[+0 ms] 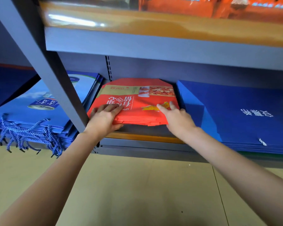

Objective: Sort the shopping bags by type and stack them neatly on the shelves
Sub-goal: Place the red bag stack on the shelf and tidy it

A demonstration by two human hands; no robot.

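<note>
A stack of flat red shopping bags (137, 101) lies on the lower shelf (142, 139), between two blue stacks. My left hand (103, 118) grips the stack's front left corner, fingers on top and thumb under the edge. My right hand (176, 116) rests on the stack's front right part, index finger and thumb stretched out flat on the top bag. A pile of light-blue bags with rope handles (34, 115) sits to the left. Dark-blue flat bags (245, 115) are stacked on the right.
A grey slanted shelf post (44, 66) crosses in front of the light-blue pile. The upper shelf (153, 44) hangs close above and carries orange bags (219, 7). Blue rope handles (28, 136) dangle over the shelf's front edge. Beige floor (137, 193) lies below.
</note>
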